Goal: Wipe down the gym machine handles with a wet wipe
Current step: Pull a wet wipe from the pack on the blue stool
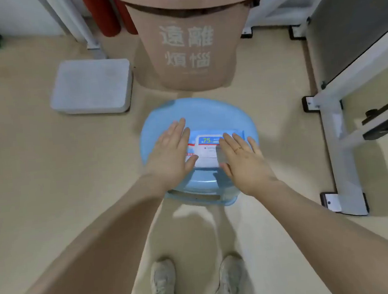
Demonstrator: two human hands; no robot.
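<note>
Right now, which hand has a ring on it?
The right hand, on the right side of the wet wipe pack. A thin ring circles one finger; the left hand has bare fingers.

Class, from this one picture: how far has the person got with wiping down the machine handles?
Done: nothing visible; no loose wipe shows. In hand: the left hand and right hand, fingers straight, reach over the wet wipe pack lying on the blue stool. Left: open the pack, pull a wipe, then wipe the handles; only part of a white machine frame shows.
</note>
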